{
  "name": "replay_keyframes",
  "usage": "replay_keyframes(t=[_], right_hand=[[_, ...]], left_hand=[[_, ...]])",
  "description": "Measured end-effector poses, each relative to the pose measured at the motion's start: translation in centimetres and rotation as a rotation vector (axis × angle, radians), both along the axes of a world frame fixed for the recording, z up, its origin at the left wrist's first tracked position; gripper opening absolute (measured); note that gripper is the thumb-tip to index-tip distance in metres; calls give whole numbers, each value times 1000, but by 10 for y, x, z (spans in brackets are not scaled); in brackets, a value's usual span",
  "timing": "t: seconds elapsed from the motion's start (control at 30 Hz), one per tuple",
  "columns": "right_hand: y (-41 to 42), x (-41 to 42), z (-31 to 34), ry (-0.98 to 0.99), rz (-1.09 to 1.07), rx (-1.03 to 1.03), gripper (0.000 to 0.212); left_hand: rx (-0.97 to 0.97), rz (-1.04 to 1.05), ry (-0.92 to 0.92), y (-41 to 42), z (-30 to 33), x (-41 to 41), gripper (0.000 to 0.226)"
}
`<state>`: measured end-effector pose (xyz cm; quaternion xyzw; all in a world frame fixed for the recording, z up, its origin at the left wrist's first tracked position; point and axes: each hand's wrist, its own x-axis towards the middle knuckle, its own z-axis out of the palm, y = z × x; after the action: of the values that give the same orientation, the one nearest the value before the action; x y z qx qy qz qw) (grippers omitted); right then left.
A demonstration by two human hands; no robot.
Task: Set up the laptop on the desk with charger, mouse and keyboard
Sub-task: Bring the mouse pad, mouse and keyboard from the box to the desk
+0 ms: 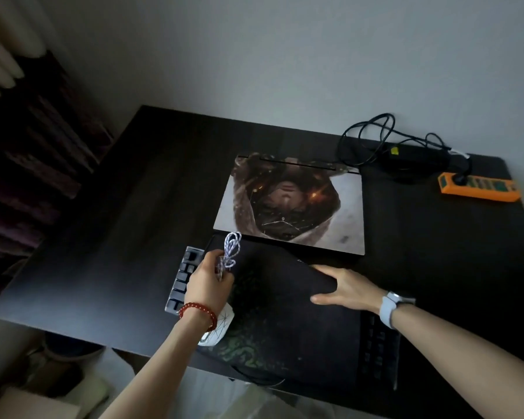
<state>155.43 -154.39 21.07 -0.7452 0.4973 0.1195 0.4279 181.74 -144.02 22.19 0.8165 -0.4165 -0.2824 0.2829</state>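
Observation:
A closed laptop (pixel 291 204) with a picture on its lid lies mid-desk. In front of it a dark mouse pad (pixel 285 322) covers most of a black keyboard (pixel 183 278), whose ends show left and right. My left hand (pixel 208 285) grips a coiled white braided cable (pixel 232 247) above the pad's left edge. A white mouse (pixel 221 328) lies under my left wrist. My right hand (pixel 342 290) rests flat on the pad with fingers spread, thumb at its edge. The black charger brick (pixel 415 160) with looped cord sits at the back right.
An orange power strip (pixel 478 187) lies at the desk's back right, with a plug in it. The dark desk (pixel 118 222) stands against a white wall. Dark shelving is to the left. Boxes and a stool show below the front edge.

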Motion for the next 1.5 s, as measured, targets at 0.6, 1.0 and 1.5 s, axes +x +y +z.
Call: replay_keyframes(t=[0.6, 1.0, 1.5], right_hand=[[-28, 12, -39, 79, 198, -30, 82], [-6, 12, -17, -418, -455, 37, 86], [23, -24, -1, -413, -634, -317, 37]], left_hand=[[161, 50, -27, -9, -27, -12, 43], [136, 39, 24, -7, -26, -13, 41], [-23, -30, 101, -45, 8, -55, 35]])
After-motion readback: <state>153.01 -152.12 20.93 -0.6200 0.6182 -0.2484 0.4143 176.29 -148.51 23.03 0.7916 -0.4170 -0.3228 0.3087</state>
